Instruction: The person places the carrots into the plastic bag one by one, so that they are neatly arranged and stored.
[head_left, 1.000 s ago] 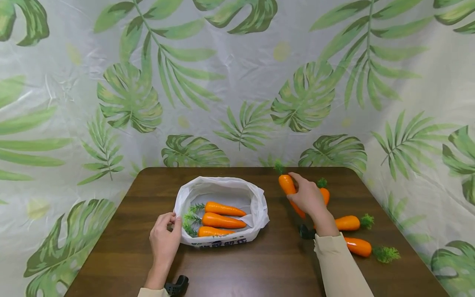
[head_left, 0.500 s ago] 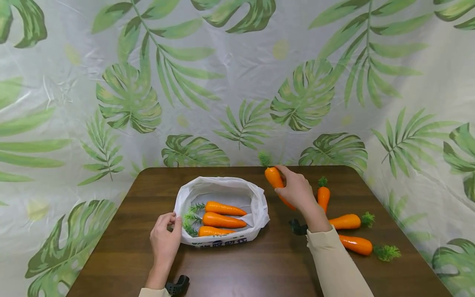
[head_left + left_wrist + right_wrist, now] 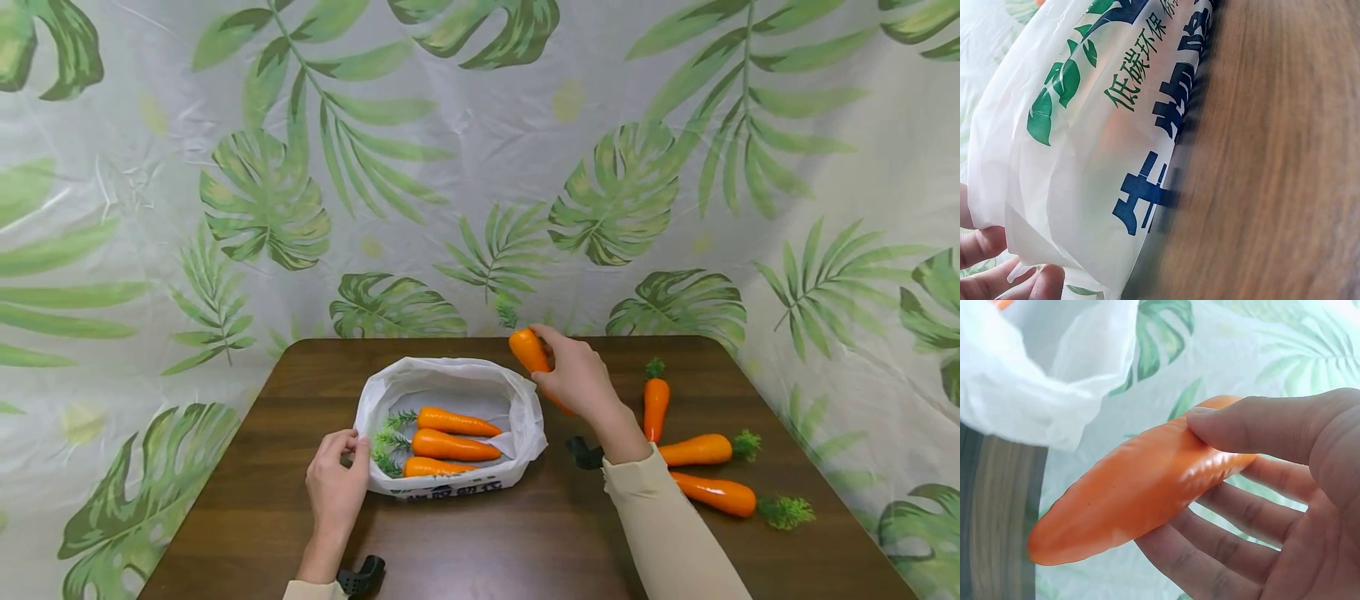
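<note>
My right hand point(image 3: 576, 377) grips an orange carrot point(image 3: 1129, 487) with a green top, thumb on one side and fingers on the other. It is raised above the table, just right of a white plastic bag point(image 3: 528, 417). The bag stands with its mouth spread wide, and three carrots point(image 3: 454, 444) lie inside with their leafy tops to the left. At the bag's left edge my left hand point(image 3: 336, 483) pinches the rim; in the left wrist view its fingertips point(image 3: 1047, 284) press the thin plastic. Blue and green printing runs along the bag's side.
Three more carrots lie on the right of the brown table point(image 3: 465, 550): one pointing away point(image 3: 656, 408), one behind the sleeve point(image 3: 701, 450) and one nearest point(image 3: 720, 495). A leaf-patterned sheet point(image 3: 480, 167) hangs behind the table.
My right hand has carried the carrot leftward and slightly up, from near the other loose carrots to beside the bag. The left hand and the bag stay in place.
</note>
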A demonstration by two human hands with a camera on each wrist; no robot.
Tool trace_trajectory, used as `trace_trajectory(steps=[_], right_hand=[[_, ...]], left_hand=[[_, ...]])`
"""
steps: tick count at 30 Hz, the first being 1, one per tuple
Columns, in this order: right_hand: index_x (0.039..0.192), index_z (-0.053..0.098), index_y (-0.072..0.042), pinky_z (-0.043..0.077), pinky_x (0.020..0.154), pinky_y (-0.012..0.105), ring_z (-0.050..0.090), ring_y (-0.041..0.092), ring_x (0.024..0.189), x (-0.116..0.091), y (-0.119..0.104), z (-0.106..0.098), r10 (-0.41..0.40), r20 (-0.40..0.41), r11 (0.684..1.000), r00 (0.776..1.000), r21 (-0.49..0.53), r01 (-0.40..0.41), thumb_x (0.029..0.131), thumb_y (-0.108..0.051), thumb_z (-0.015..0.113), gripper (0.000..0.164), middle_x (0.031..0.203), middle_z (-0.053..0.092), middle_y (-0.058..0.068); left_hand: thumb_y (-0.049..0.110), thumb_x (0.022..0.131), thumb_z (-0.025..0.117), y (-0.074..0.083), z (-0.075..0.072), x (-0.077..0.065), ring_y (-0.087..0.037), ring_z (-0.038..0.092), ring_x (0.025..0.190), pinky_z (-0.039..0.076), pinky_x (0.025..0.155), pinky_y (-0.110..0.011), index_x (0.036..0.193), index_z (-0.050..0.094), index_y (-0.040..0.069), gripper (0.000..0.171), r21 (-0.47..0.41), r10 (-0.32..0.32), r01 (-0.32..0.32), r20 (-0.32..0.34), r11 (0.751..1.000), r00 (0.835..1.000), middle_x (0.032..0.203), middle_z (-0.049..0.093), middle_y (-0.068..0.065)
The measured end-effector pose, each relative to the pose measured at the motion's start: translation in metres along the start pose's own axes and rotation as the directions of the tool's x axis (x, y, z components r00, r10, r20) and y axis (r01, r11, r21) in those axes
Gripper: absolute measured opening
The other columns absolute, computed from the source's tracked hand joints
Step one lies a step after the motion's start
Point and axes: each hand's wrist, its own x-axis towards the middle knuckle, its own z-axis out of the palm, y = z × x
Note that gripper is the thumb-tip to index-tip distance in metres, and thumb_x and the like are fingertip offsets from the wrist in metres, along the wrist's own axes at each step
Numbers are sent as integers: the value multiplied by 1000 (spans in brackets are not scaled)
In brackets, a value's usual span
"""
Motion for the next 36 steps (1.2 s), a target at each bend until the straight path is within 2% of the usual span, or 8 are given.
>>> trace_trajectory(steps=[9, 15, 23, 29, 36], right_hand=[[146, 49, -28, 50, 66, 40, 65, 23, 86, 8, -25, 7, -82, 12, 997, 997, 10, 82, 84, -13, 77, 70, 115, 70, 2], [146, 50, -27, 52, 67, 40, 65, 22, 87, 10, -43, 16, -134, 27, 991, 991, 23, 133, 83, -10, 79, 71, 115, 69, 2], [146, 51, -26, 53, 67, 37, 65, 19, 88, 17, -62, 34, -201, 74, 979, 977, -11, 203, 83, -9, 82, 72, 118, 69, 0], [145, 53, -26, 51, 65, 34, 64, 17, 83, 24, -69, 50, -247, 146, 965, 958, -52, 257, 82, -8, 82, 72, 114, 70, -2], [144, 54, -25, 51, 65, 33, 62, 16, 84, 36, -71, 71, -300, 237, 942, 924, -77, 325, 83, -4, 79, 69, 111, 69, -2]], left_hand=[[14, 89, 75, 2, -1, 1, -18, 68, 85, 43, 75, -31, 71, 63, 14, 21, 0, 7, -7, -14, 1000, 1000, 104, 72, -3], [14, 89, 74, 3, -2, 2, -18, 68, 85, 43, 75, -30, 72, 63, 14, 20, -7, 15, -15, -16, 1000, 1000, 103, 71, -2], [12, 88, 75, 1, -2, 1, -18, 67, 84, 44, 73, -28, 71, 63, 15, 21, -7, 28, -28, -29, 1000, 999, 102, 71, -1], [11, 88, 75, 1, -1, 2, -18, 67, 85, 44, 74, -27, 72, 64, 14, 20, -18, 35, -36, -31, 999, 999, 102, 71, -1], [11, 88, 75, 0, -2, 2, -17, 67, 85, 43, 74, -27, 72, 63, 14, 20, -16, 27, -28, -36, 999, 999, 103, 71, -1]])
